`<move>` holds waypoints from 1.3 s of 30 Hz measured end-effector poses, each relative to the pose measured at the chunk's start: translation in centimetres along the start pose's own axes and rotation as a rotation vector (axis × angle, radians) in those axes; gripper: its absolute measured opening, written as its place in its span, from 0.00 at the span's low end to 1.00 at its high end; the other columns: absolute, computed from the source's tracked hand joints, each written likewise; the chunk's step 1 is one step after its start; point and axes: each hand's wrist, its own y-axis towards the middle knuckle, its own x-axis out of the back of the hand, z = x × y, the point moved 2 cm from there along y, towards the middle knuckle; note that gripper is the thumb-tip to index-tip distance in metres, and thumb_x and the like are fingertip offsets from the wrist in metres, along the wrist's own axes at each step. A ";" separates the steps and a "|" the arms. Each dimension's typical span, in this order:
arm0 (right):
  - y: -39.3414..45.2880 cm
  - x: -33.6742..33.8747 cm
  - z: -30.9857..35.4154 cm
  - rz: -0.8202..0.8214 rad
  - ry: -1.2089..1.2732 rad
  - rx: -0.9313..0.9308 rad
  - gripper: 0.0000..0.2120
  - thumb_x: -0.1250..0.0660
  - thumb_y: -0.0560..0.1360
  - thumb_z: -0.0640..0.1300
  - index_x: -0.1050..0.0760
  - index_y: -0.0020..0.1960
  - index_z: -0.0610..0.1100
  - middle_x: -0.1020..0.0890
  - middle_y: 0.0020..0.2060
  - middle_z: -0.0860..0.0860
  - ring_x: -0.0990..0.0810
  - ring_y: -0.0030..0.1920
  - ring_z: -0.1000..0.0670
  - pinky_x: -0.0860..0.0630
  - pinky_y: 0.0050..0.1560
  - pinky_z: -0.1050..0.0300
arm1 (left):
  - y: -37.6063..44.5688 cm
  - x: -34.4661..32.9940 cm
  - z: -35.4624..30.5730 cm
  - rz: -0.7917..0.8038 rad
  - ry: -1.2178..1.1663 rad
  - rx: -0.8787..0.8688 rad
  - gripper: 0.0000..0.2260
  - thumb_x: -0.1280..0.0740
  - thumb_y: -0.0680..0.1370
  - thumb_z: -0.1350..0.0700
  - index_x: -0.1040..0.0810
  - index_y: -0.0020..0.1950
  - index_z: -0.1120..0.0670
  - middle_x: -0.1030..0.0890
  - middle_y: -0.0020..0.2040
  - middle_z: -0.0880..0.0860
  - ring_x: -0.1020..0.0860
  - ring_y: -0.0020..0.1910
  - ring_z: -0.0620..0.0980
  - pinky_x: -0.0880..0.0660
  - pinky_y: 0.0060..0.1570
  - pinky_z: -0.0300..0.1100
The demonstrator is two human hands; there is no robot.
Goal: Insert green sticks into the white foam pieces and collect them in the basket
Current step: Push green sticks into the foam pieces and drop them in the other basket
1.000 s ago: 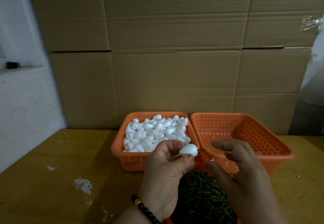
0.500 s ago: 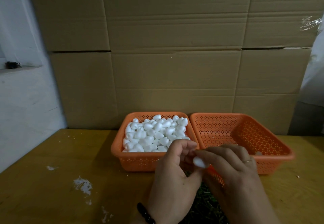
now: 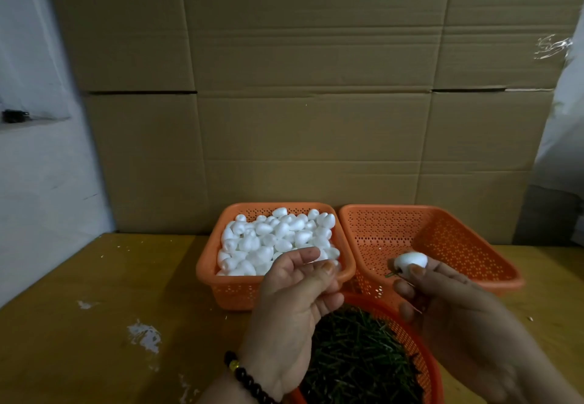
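While the right hand (image 3: 442,296) pinches a foam piece (image 3: 411,260) with a green stick seemingly in, above the near-empty collecting basket (image 3: 493,280), the left hand (image 3: 297,296) hangs released; the neighbouring basket's foam (image 3: 278,239) remains plentiful.

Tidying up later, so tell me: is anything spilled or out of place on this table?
Yes. White crumbs and smears are scattered over the left part of the wooden table, and a small fleck lies near its right edge. The baskets stand upright.

One head-worn view looks forward and down (close in) over the table (image 3: 94,293) toward stacked cardboard (image 3: 300,87).
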 end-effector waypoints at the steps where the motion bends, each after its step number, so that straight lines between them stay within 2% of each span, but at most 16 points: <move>1: 0.1 0.3 0.2 -0.015 -0.021 0.024 0.15 0.33 0.67 0.38 0.23 0.53 0.38 0.21 0.38 0.45 0.26 0.36 0.51 0.33 0.39 0.55 | 0.0 0.0 0.1 -0.006 -0.008 0.010 0.13 0.30 0.73 0.64 0.24 0.56 0.57 0.16 0.47 0.56 0.20 0.39 0.48 0.21 0.40 0.43; 5: 1.4 1.9 1.6 -0.174 -0.232 0.159 0.15 0.32 0.66 0.41 0.22 0.53 0.45 0.17 0.47 0.46 0.22 0.43 0.47 0.28 0.47 0.48 | 0.2 0.2 0.4 -0.035 0.005 0.021 0.10 0.30 0.74 0.64 0.23 0.55 0.57 0.15 0.47 0.55 0.21 0.39 0.48 0.22 0.40 0.43; 7: 2.5 2.6 2.5 -0.251 -0.445 0.221 0.15 0.32 0.68 0.44 0.22 0.55 0.50 0.17 0.49 0.46 0.20 0.49 0.46 0.25 0.52 0.44 | 0.3 0.3 0.4 -0.040 0.032 0.003 0.10 0.30 0.74 0.63 0.23 0.54 0.57 0.15 0.46 0.54 0.21 0.40 0.48 0.22 0.40 0.43; 9: 4.0 3.3 3.4 -0.322 -0.838 0.308 0.17 0.33 0.73 0.45 0.26 0.61 0.55 0.18 0.48 0.50 0.19 0.48 0.47 0.21 0.50 0.44 | 0.4 0.4 0.4 -0.044 0.065 -0.021 0.10 0.30 0.74 0.63 0.22 0.54 0.57 0.15 0.44 0.52 0.21 0.39 0.47 0.22 0.41 0.42; 11: 5.8 4.0 4.1 -0.311 -1.305 0.385 0.18 0.36 0.77 0.47 0.30 0.67 0.57 0.22 0.44 0.54 0.19 0.43 0.49 0.19 0.43 0.47 | 0.5 0.6 0.4 -0.053 0.114 -0.047 0.09 0.30 0.75 0.63 0.22 0.54 0.56 0.16 0.43 0.50 0.20 0.40 0.45 0.22 0.41 0.42; 13: 7.5 4.6 4.2 -0.246 -1.612 0.335 0.17 0.40 0.79 0.50 0.31 0.68 0.56 0.20 0.43 0.53 0.19 0.40 0.49 0.18 0.41 0.48 | 0.6 0.8 0.6 -0.075 0.190 -0.078 0.08 0.30 0.75 0.62 0.21 0.52 0.53 0.17 0.44 0.49 0.19 0.42 0.44 0.22 0.43 0.41; 16: 9.1 5.5 3.5 -0.211 -1.858 0.122 0.18 0.44 0.79 0.54 0.33 0.68 0.56 0.20 0.57 0.50 0.21 0.53 0.47 0.25 0.57 0.43 | 0.9 1.3 0.6 -0.111 0.312 -0.138 0.08 0.30 0.75 0.63 0.20 0.48 0.50 0.16 0.44 0.46 0.19 0.40 0.42 0.23 0.42 0.39; 19: 10.2 6.2 3.1 -0.195 -1.886 0.039 0.18 0.41 0.78 0.55 0.33 0.67 0.54 0.22 0.59 0.50 0.25 0.60 0.47 0.32 0.64 0.42 | 1.4 1.9 0.0 -0.144 0.444 -0.214 0.09 0.30 0.74 0.62 0.21 0.47 0.47 0.17 0.43 0.42 0.20 0.39 0.41 0.23 0.42 0.38; 23: 11.1 6.5 2.5 -0.155 -1.841 -0.001 0.18 0.37 0.76 0.53 0.28 0.64 0.50 0.21 0.58 0.50 0.23 0.58 0.48 0.28 0.62 0.42 | 2.5 3.3 -0.8 -0.196 0.599 -0.277 0.09 0.29 0.74 0.60 0.22 0.48 0.46 0.18 0.45 0.44 0.20 0.43 0.40 0.23 0.42 0.36; 27: 11.9 6.7 2.7 -0.171 -1.812 -0.059 0.19 0.32 0.74 0.51 0.25 0.62 0.45 0.20 0.56 0.48 0.22 0.54 0.49 0.25 0.56 0.55 | 4.2 4.7 -1.8 -0.188 0.789 -0.284 0.09 0.29 0.74 0.58 0.23 0.48 0.45 0.19 0.45 0.43 0.22 0.40 0.37 0.27 0.38 0.28; 29: 12.1 6.9 3.0 -0.218 -1.821 -0.079 0.19 0.32 0.74 0.49 0.26 0.63 0.46 0.20 0.56 0.48 0.22 0.54 0.49 0.24 0.57 0.52 | 5.3 5.2 -2.2 -0.162 0.941 -0.271 0.08 0.30 0.75 0.56 0.23 0.49 0.44 0.21 0.46 0.42 0.23 0.41 0.38 0.29 0.38 0.29; 31: 11.6 6.5 3.3 -0.334 -1.788 0.041 0.16 0.34 0.75 0.49 0.26 0.61 0.48 0.20 0.51 0.50 0.21 0.50 0.48 0.24 0.55 0.45 | 6.4 5.4 -2.7 -0.153 1.079 -0.276 0.07 0.32 0.76 0.56 0.23 0.51 0.44 0.22 0.46 0.41 0.24 0.42 0.37 0.31 0.38 0.30; 34: 8.9 5.0 3.0 -0.475 -1.595 0.466 0.14 0.33 0.75 0.46 0.24 0.60 0.50 0.19 0.52 0.49 0.21 0.49 0.47 0.24 0.52 0.41 | 8.4 5.4 -3.0 -0.088 1.220 -0.227 0.08 0.34 0.77 0.56 0.22 0.54 0.45 0.22 0.47 0.41 0.24 0.42 0.36 0.32 0.36 0.28; 36: 6.0 3.5 2.3 -0.414 -1.477 0.663 0.10 0.31 0.73 0.42 0.22 0.53 0.51 0.20 0.49 0.52 0.21 0.47 0.49 0.22 0.49 0.43 | 9.6 5.1 -2.7 0.036 1.311 -0.127 0.12 0.34 0.77 0.55 0.23 0.59 0.46 0.22 0.51 0.43 0.24 0.45 0.39 0.29 0.41 0.31; 38: 3.2 2.0 1.4 -0.225 -1.484 0.710 0.12 0.30 0.71 0.41 0.25 0.44 0.59 0.22 0.43 0.60 0.21 0.42 0.58 0.20 0.43 0.57 | 10.7 4.8 -1.9 0.140 1.429 -0.047 0.15 0.34 0.76 0.53 0.24 0.62 0.44 0.23 0.57 0.45 0.25 0.56 0.44 0.29 0.59 0.39; 39: 2.1 1.5 0.8 -0.111 -1.516 0.656 0.14 0.29 0.70 0.43 0.27 0.42 0.62 0.23 0.42 0.62 0.22 0.41 0.61 0.21 0.40 0.62 | 11.3 4.8 -1.5 0.159 1.522 -0.046 0.15 0.34 0.75 0.52 0.24 0.62 0.42 0.24 0.62 0.45 0.29 0.65 0.46 0.37 0.69 0.45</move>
